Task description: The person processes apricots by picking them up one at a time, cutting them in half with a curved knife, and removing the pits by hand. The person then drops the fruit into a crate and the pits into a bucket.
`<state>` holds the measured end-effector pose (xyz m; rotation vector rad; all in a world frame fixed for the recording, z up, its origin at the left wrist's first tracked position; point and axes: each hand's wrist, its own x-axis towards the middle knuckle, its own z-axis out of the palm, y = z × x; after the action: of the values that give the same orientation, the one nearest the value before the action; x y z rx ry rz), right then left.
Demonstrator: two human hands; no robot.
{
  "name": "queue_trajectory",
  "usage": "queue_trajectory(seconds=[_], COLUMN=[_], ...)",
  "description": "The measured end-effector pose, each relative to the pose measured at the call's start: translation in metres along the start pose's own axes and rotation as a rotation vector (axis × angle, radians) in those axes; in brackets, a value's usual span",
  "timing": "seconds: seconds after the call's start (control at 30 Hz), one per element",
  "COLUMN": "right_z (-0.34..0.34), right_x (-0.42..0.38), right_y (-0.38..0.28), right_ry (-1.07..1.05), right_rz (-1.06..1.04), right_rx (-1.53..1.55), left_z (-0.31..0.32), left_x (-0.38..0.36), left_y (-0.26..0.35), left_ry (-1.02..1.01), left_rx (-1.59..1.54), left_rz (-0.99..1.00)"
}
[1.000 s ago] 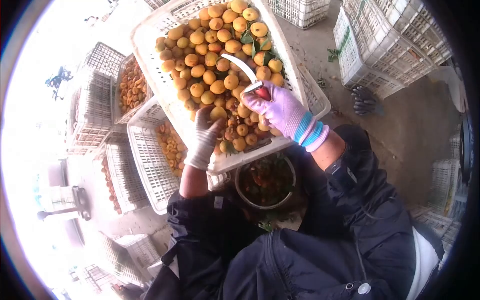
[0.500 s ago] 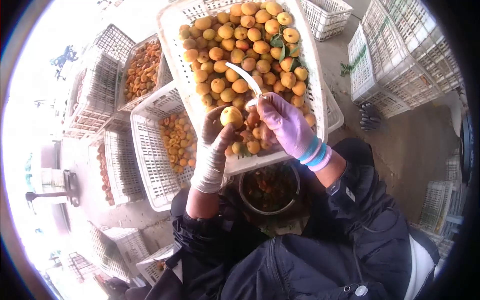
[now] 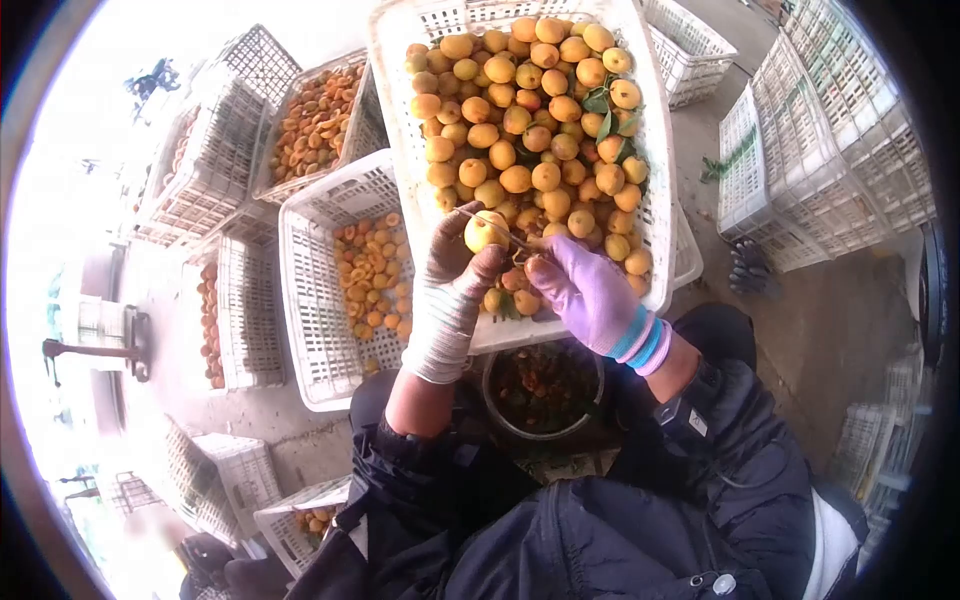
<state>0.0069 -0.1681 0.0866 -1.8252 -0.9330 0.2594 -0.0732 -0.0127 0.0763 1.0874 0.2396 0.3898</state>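
Observation:
My left hand (image 3: 452, 275), in a whitish stained glove, holds a yellow-orange apricot (image 3: 484, 231) between thumb and fingers. In my right hand (image 3: 588, 290), gloved in light purple with blue bands at the cuff, is a small thin-bladed knife (image 3: 507, 232). Its blade lies against the apricot. Both hands are close together over the near edge of a white crate (image 3: 655, 200) full of whole apricots, with a few green leaves (image 3: 607, 110) among them.
A second white crate (image 3: 300, 260) with cut apricots stands to the left. Another crate of halves (image 3: 318, 115) is behind it. Below the hands sits a round bucket (image 3: 543, 434) of dark scraps. Stacked crates (image 3: 815, 140) and dark gloves (image 3: 748, 265) are at right.
The knife blade, raised above the fruit before, has come down to the apricot. My right hand has moved closer to my left. The whole view has shifted, with the crates appearing further right.

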Motion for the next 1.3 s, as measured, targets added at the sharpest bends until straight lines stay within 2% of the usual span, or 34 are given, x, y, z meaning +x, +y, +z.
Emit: queue_trajectory(seconds=[0.07,0.1,0.13,0.17,0.23,0.33,0.53,0.67,0.77,0.93,0.97,1.03,1.07,1.17,1.23,1.3], right_z=[-0.005,-0.005,0.001,-0.003,0.002,0.003,0.008,0.005,0.009,0.014,0.014,0.019,0.02,0.023,0.021,0.016], right_x=[0.0,0.0,0.0,-0.003,-0.004,-0.005,-0.005,-0.003,-0.004,-0.003,-0.003,-0.005,-0.006,-0.006,-0.005,-0.003], right_y=[-0.004,-0.004,0.004,0.007,0.017,0.016,0.012,0.008,0.013,0.018,0.018,0.019,0.02,0.024,0.021,0.019], right_ry=[-0.049,-0.098,-0.016,-0.07,-0.017,-0.022,0.011,-0.006,-0.01,-0.007,-0.009,0.016,0.04,0.022,0.021,0.021], right_rz=[0.062,0.124,0.024,0.046,-0.031,0.001,-0.056,0.021,0.047,0.037,0.059,0.016,-0.029,0.031,0.02,0.008], right_rx=[0.044,0.087,0.018,0.013,-0.161,-0.196,-0.321,-0.302,-0.312,-0.266,-0.265,-0.312,-0.36,-0.311,-0.299,-0.289], left_z=[0.0,-0.003,-0.004,-0.005,-0.003,0.006,0.009,0.008,0.007,0.013,0.012,0.008,0.007,0.006,0.003,0.007], left_x=[0.001,0.001,0.002,0.002,0.003,0.0,-0.003,0.0,0.002,-0.001,-0.001,0.002,0.005,0.008,0.011,0.013], left_y=[-0.002,-0.009,-0.014,-0.019,-0.021,-0.023,-0.015,-0.011,-0.015,-0.017,-0.018,-0.026,-0.032,-0.039,-0.04,-0.039], left_ry=[-0.012,-0.022,-0.02,-0.015,-0.034,-0.049,-0.064,-0.09,-0.098,0.037,0.036,0.042,0.035,0.111,0.093,0.095], left_rx=[0.077,0.005,0.175,0.348,0.45,0.196,-0.076,0.144,0.15,0.319,0.321,0.061,-0.053,0.011,-0.004,0.363], left_rz=[0.053,0.043,0.116,0.185,0.234,0.13,-0.027,0.023,0.08,0.167,0.166,0.009,0.039,0.035,0.024,0.256])
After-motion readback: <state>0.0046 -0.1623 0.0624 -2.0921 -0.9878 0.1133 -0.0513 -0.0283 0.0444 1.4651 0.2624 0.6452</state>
